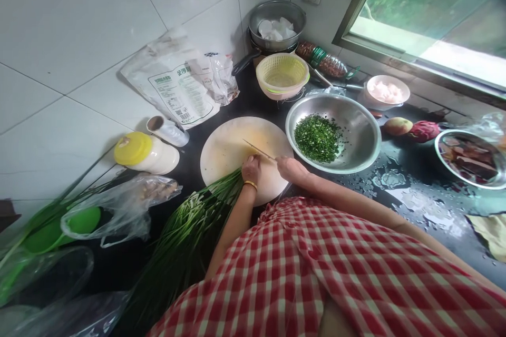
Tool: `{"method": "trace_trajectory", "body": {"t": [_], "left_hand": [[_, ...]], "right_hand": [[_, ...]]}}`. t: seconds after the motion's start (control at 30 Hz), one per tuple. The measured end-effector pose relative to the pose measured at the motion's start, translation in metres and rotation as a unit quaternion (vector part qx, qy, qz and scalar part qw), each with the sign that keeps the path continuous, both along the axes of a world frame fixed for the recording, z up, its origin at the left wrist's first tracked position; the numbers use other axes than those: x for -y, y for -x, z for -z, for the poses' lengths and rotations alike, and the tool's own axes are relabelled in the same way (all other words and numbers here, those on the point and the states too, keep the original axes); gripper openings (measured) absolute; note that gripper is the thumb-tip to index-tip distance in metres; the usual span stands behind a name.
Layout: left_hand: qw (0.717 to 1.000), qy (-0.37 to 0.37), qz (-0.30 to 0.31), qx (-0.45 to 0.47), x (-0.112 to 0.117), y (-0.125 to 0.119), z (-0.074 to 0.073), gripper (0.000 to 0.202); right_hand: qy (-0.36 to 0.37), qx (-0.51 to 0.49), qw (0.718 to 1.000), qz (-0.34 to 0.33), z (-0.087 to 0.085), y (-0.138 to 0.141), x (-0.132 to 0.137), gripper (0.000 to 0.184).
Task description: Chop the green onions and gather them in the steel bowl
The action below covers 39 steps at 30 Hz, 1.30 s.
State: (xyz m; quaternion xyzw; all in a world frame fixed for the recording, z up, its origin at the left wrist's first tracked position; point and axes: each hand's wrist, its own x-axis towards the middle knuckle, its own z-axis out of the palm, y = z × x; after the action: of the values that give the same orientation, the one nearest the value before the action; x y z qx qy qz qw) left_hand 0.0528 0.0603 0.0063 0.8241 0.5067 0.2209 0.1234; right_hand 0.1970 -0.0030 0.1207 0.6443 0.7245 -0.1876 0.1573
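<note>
My left hand (251, 169) is closed over the end of a long bunch of green chives (193, 216), pressing it on a round pale cutting board (221, 139). The rest of the bunch trails off the board toward the lower left. In my right hand (291, 170) is a knife (258, 149), its thin blade angled up and left just beyond my left fingers. Yellowish stains mark the board. Right beside it, a wide steel bowl (359, 139) holds a heap of finely chopped greens (317, 138).
Left of the board stand a yellow-lidded jar (146, 152), a plastic-wrap roll (168, 130) and a clear bag (118, 213). Behind are a flour-like sack (169, 84), a yellow colander (282, 71) and a pan (294, 13). Bowls, fruit and water drops lie right.
</note>
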Motion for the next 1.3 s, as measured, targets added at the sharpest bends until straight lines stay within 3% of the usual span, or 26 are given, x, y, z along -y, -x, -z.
{"method": "trace_trajectory", "body": {"t": [0.2,0.37,0.6,0.87,1.13,1.3], "left_hand": [[1.0,0.0,-0.015,-0.009,0.001,-0.001,-0.001,0.022],[0.999,0.019,-0.025,-0.006,0.0,-0.002,-0.002,0.022],[0.999,0.003,-0.035,0.022,0.0,-0.002,-0.001,0.023],[0.999,0.014,-0.021,0.022,0.001,-0.001,0.001,0.023],[0.999,0.016,-0.018,0.03,0.0,0.0,0.001,0.025],[0.999,0.027,-0.03,0.022,0.001,-0.001,0.0,0.019]], "right_hand": [[-0.054,-0.014,0.998,0.025,-0.005,0.011,0.007,0.031],[-0.036,-0.049,0.998,0.034,-0.006,0.02,0.004,0.031],[-0.013,-0.059,0.997,0.049,0.006,0.019,-0.015,0.029],[0.004,-0.054,0.998,0.027,-0.01,0.016,-0.008,0.035],[-0.003,-0.063,0.998,0.02,0.005,0.015,-0.019,0.038],[0.006,-0.05,0.999,0.008,-0.002,0.01,-0.012,0.034]]}}
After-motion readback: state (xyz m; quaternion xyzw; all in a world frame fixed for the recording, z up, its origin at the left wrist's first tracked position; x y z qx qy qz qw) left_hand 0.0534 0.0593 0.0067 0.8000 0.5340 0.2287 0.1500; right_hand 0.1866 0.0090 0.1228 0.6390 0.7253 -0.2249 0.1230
